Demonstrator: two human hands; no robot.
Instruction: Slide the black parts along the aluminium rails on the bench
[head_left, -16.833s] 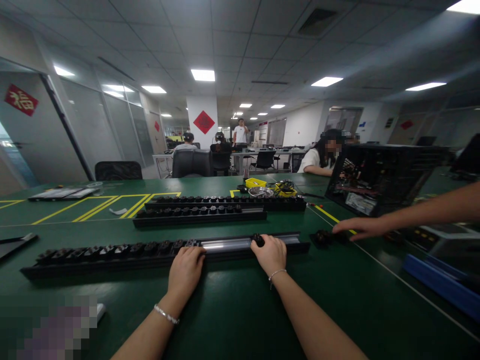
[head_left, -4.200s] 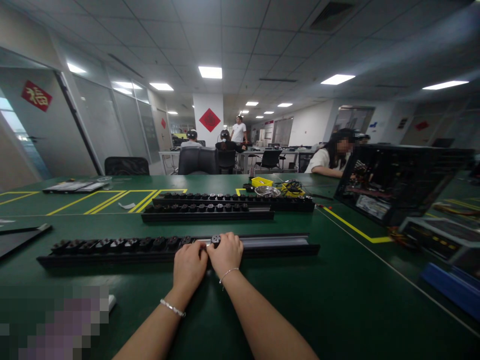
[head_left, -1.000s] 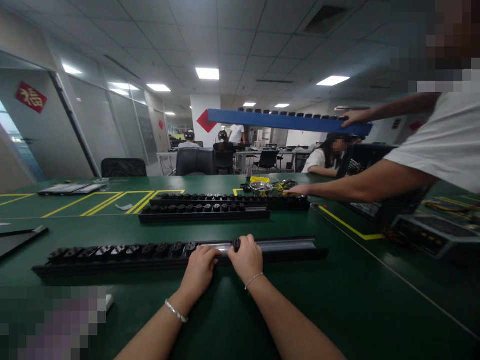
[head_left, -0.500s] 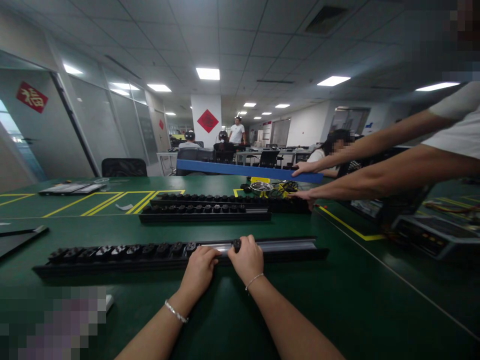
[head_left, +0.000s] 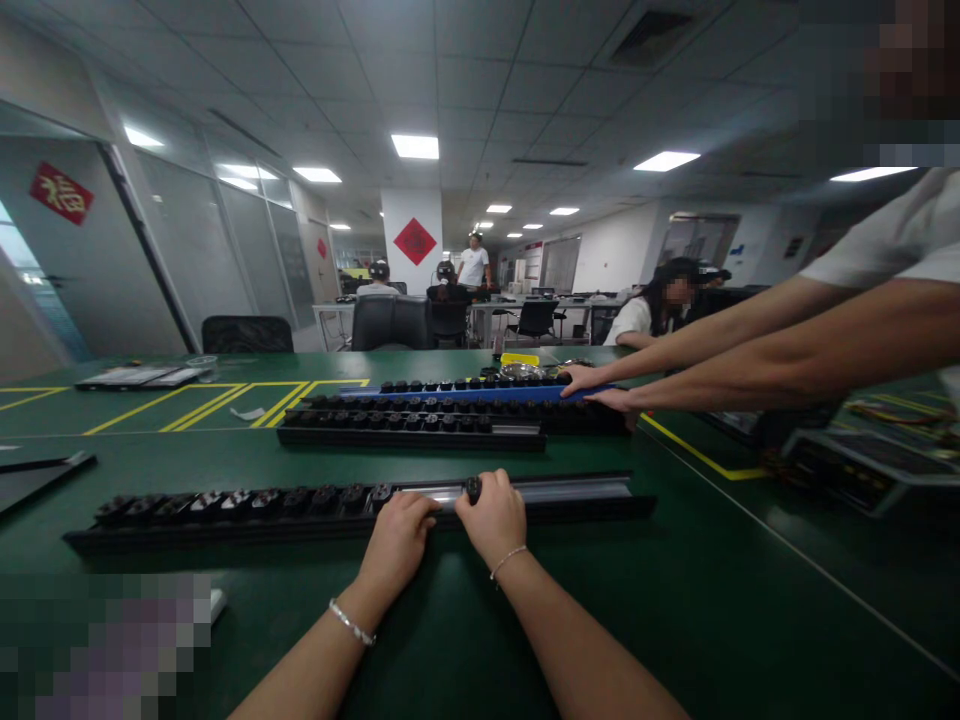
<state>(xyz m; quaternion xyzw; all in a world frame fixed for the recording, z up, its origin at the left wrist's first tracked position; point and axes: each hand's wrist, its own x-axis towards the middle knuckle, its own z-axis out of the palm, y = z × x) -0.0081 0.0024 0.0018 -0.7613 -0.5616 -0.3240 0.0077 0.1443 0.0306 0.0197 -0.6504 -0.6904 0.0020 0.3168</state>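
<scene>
A long black rail (head_left: 570,498) lies across the green table (head_left: 675,600) in front of me, its left half filled with several small black parts (head_left: 247,499). My left hand (head_left: 397,545) rests curled on the rail's near edge beside the last part in the row. My right hand (head_left: 491,518) is closed on one black part (head_left: 473,489) that sits on the rail's shiny middle strip. Both wrists wear thin bracelets.
Two more filled black rails (head_left: 409,428) lie farther back. A co-worker's two hands (head_left: 600,388) reach in from the right and hold a blue rail (head_left: 480,391) down on them. Equipment (head_left: 855,460) stands at right. Other people sit at desks behind.
The co-worker has lowered the blue rail from above the table onto the far black rails. My own hands have barely moved on the near rail.
</scene>
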